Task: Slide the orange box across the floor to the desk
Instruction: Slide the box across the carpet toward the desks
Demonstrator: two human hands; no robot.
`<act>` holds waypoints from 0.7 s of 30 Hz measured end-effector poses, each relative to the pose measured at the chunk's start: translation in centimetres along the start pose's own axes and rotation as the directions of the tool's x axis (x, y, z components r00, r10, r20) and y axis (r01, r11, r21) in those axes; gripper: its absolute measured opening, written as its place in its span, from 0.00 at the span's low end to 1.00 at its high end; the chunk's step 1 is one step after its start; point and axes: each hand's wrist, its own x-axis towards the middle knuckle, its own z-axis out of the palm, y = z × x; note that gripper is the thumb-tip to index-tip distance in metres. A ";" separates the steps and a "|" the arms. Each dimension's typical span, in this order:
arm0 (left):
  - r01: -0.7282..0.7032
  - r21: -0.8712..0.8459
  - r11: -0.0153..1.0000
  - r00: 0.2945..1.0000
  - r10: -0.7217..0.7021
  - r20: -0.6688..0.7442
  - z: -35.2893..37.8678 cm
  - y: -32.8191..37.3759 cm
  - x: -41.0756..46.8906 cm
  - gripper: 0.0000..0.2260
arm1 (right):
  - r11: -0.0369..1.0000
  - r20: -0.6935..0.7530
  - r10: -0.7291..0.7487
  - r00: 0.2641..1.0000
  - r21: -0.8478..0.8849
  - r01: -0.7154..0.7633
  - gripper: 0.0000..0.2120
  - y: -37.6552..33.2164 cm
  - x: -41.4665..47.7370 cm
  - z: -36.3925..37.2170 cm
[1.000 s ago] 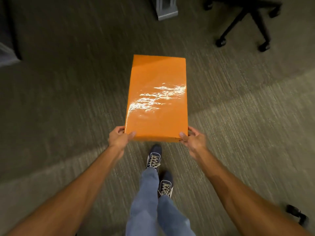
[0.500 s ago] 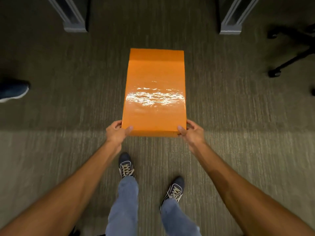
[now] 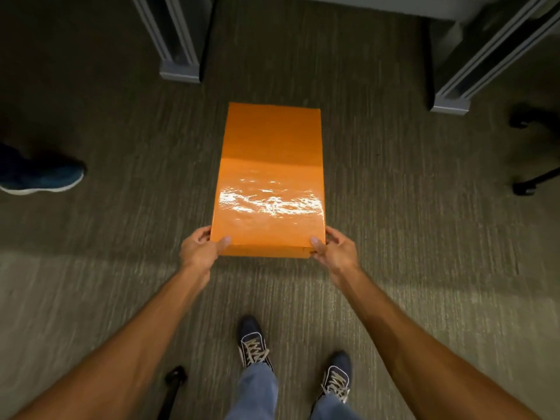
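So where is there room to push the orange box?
Bare carpet lies ahead of the orange box, between the left desk leg and right desk leg. The left is tighter near a blue shoe; chair wheels crowd the right.

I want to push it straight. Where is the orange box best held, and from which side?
Hold the orange box at its two near corners, from the person's side: it lies lengthwise toward the desk legs, as left hand and right hand do.

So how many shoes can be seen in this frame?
3. A blue shoe sits at the left edge, belonging to someone else. The wearer's two dark lace-up shoes are at the bottom: left, right. More may lie outside the view.
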 end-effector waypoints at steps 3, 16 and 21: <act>-0.012 -0.003 1.000 1.000 0.012 -0.017 -1.6 2.1 3.6 0.24 | 1.000 0.012 -0.029 1.000 -0.005 0.029 0.26 -1.8 1.6 3.8; -0.066 0.010 0.998 0.994 0.067 -0.086 -2.2 10.5 18.0 0.19 | 0.999 0.061 -0.018 0.998 -0.030 0.019 0.18 -9.3 13.5 14.9; -0.152 0.055 0.987 0.985 0.156 -0.071 -1.4 13.1 25.1 0.15 | 0.998 0.119 -0.043 0.992 -0.041 0.048 0.17 -10.2 20.3 19.9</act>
